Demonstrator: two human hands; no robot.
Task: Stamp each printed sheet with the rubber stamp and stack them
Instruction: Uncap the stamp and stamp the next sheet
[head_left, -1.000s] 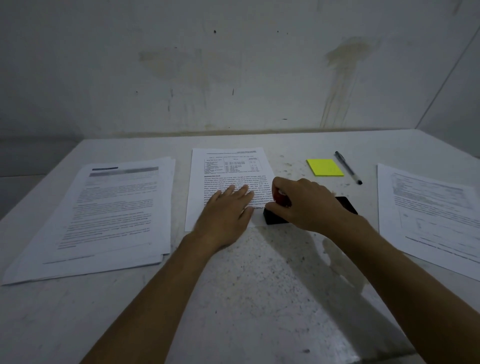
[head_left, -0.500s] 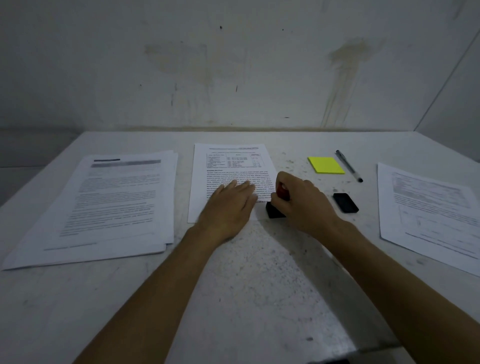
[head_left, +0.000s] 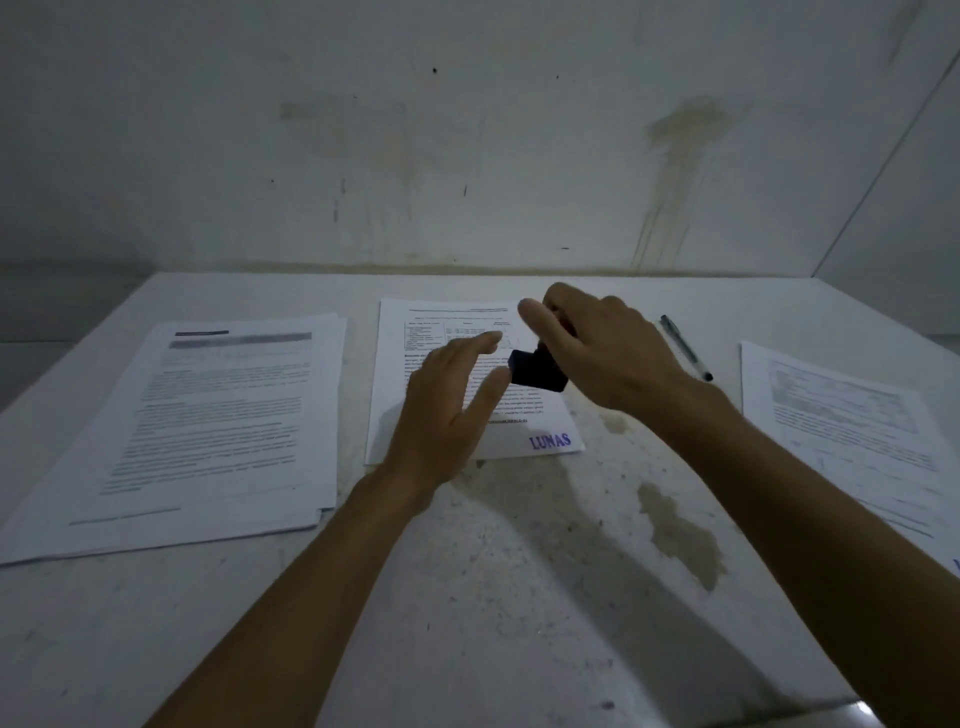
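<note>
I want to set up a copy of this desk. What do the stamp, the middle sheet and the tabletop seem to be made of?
Stamp: likely plastic, a matte black block with a red grip mostly hidden in the right hand.
Middle sheet: thin white office paper, lying flat, printed, with a purple LUNAS mark.
Tabletop: looks like speckled stone or terrazzo, stained; the material is uncertain.

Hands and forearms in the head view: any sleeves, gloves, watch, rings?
Both are bare. The left hand and right hand show no gloves, and no rings are visible. Both forearms are uncovered down to the frame's bottom edge, with no sleeve, watch or wristband in view. Motion blur softens the fingers, so small details could be missed.
</note>
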